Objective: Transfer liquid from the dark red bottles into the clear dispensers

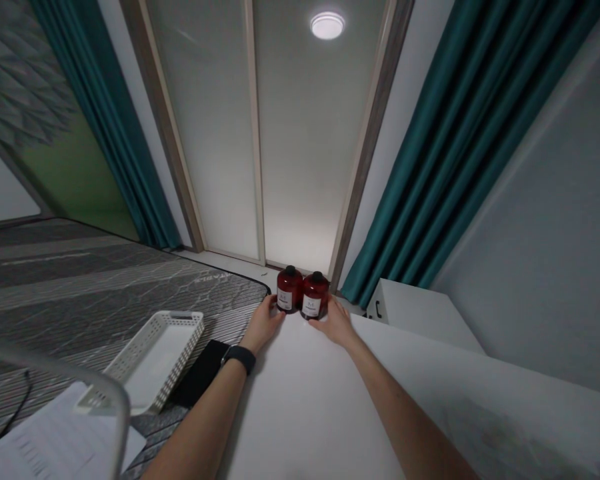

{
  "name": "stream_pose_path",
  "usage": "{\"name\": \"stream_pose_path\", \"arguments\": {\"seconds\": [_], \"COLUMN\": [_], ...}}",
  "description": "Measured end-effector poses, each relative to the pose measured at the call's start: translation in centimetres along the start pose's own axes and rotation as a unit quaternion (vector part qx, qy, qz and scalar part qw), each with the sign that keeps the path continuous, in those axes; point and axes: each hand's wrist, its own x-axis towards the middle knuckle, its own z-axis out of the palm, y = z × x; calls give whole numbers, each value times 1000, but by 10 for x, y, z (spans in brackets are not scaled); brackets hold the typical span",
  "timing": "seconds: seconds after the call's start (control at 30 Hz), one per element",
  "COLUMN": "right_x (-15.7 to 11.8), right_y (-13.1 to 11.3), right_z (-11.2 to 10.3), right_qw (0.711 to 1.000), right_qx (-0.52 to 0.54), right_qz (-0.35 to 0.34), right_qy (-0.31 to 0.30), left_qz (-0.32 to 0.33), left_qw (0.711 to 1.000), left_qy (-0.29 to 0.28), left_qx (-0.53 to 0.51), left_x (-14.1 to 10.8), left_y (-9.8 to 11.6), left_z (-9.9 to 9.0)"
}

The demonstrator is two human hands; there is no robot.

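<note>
Two dark red bottles stand side by side at the far end of the white tabletop, both with black caps and white labels. The left bottle is gripped low on its left side by my left hand, its thumb at the front. Around the right side of the right bottle curls my right hand, the thumb in front near the base. Some of the fingers are hidden behind the bottles. Both bottles are upright and appear to touch each other. A dark watch band circles my left wrist.
Left of the tabletop, a white perforated basket and a black flat object lie on a grey patterned surface. Printed papers and a grey curved bar are nearer. A white cabinet stands right, before teal curtains.
</note>
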Motion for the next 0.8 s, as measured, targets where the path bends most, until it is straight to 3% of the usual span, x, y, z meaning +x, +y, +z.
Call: {"name": "stream_pose_path", "arguments": {"seconds": [0.57,0.8], "right_x": [-1,-2], "right_y": [11,11], "right_z": [3,1], "right_qw": [997,995], "right_qx": [74,95], "right_qz": [-30,-27], "right_qy": [3,3], "left_qz": [-12,0], "left_qw": [999,1000], "left_qy": [32,27], "left_qx": [-12,0], "left_x": [2,2], "left_y": [-7,0], "left_z": [1,2]}}
